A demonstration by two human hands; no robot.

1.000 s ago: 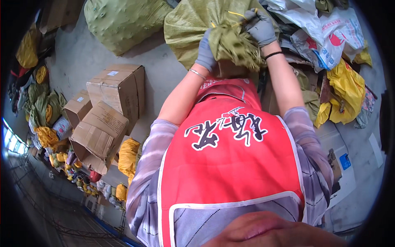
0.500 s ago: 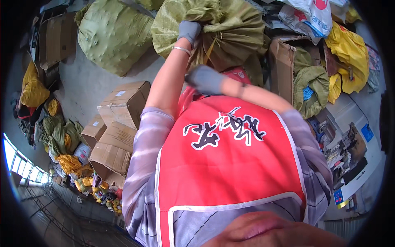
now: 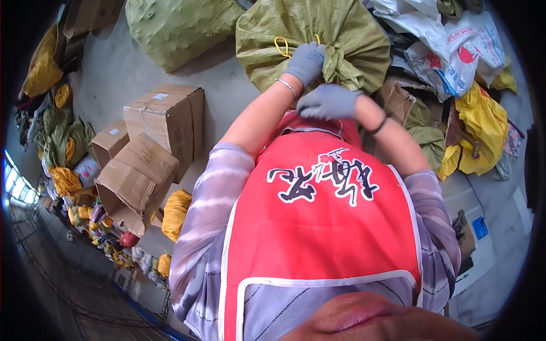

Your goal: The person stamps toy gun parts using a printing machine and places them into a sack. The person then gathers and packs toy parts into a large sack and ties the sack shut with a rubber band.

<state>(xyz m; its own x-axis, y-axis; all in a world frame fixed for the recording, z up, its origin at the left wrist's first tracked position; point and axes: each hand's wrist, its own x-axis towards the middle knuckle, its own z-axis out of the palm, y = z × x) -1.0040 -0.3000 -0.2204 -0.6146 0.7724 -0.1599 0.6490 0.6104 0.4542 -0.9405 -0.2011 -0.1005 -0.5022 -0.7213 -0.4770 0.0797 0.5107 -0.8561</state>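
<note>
A large olive-green woven sack [image 3: 341, 34] lies on the concrete floor in front of me, its gathered neck tied with a yellow cord [image 3: 280, 45]. My left hand [image 3: 305, 61], in a grey glove, grips the bunched neck of the sack. My right hand [image 3: 327, 101], also gloved, sits just below it, close to my red vest, fingers curled; what it holds is hidden.
A second green sack [image 3: 182, 28] lies to the left. Several brown cardboard boxes [image 3: 165, 119] stand at left, with yellow and green bags [image 3: 62, 170] beyond. White and yellow bags [image 3: 478, 125] and an open box [image 3: 398, 99] are piled at right.
The sack's neck has come nearer to me. My right hand moved from the sack's top down toward my chest, then up beside my left hand, which kept its grip.
</note>
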